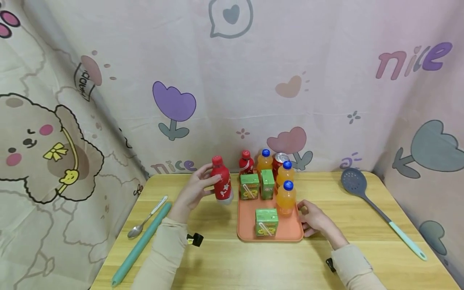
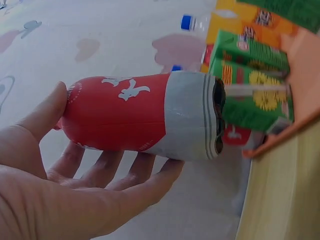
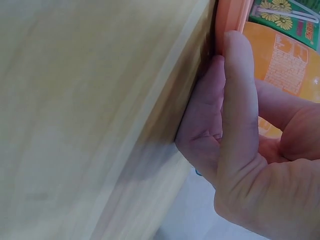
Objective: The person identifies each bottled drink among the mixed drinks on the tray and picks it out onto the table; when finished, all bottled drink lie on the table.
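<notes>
My left hand (image 1: 195, 189) grips a red bottle (image 1: 222, 181) with a red cap and a pale base, just left of the tray. In the left wrist view the thumb lies near the bottle's neck, the fingers run along its side, and its underside shows. At the right edge of the orange tray (image 1: 250, 237), my right hand (image 1: 314, 219) holds the rim (image 3: 232, 22) beside an orange drink bottle (image 1: 286, 199). A green juice box (image 1: 266, 223) stands at the tray's front. Two more green boxes, another red bottle (image 1: 246, 163), orange bottles and a can (image 1: 280, 160) fill its back.
Left on the wooden table (image 1: 217, 266) lie a spoon (image 1: 145, 219) and a long green stick-like item (image 1: 141, 243). A slotted skimmer (image 1: 377, 209) with a mint handle lies at the right. Printed curtains (image 1: 232, 80) hang behind the table.
</notes>
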`<act>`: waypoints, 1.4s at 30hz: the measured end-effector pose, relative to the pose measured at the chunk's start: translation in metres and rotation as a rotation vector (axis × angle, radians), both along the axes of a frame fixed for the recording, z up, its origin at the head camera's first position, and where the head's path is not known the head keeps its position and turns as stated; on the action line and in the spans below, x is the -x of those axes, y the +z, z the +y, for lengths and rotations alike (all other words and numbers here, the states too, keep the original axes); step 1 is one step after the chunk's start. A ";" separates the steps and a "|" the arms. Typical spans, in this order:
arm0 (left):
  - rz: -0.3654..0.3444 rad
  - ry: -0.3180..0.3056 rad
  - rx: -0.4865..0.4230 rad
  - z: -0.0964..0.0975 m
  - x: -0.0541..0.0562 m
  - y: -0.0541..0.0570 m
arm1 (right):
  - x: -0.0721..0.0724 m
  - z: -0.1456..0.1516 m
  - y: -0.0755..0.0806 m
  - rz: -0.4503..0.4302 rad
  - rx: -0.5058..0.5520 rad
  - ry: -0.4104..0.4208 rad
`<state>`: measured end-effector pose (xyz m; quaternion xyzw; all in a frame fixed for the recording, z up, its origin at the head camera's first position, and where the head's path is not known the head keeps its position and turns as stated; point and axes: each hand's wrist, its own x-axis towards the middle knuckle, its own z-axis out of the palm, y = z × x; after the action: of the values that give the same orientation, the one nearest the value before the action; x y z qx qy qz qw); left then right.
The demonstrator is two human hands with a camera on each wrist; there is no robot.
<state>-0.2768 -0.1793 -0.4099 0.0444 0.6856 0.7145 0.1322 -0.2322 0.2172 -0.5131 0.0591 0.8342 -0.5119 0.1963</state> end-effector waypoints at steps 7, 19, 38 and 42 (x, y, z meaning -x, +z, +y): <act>-0.014 0.056 -0.036 -0.025 0.017 -0.003 | 0.000 0.000 0.001 -0.004 -0.012 0.017; -0.040 0.147 -0.055 -0.055 0.051 -0.019 | 0.000 0.002 -0.001 0.004 0.001 0.025; 0.054 0.184 0.109 -0.066 0.090 -0.059 | -0.001 -0.001 0.000 0.015 -0.011 -0.008; 0.075 0.225 0.110 -0.065 0.093 -0.063 | 0.000 0.000 -0.002 0.012 -0.015 -0.008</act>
<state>-0.3698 -0.2440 -0.4731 -0.0131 0.7288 0.6841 0.0276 -0.2324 0.2169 -0.5146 0.0610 0.8391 -0.5066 0.1886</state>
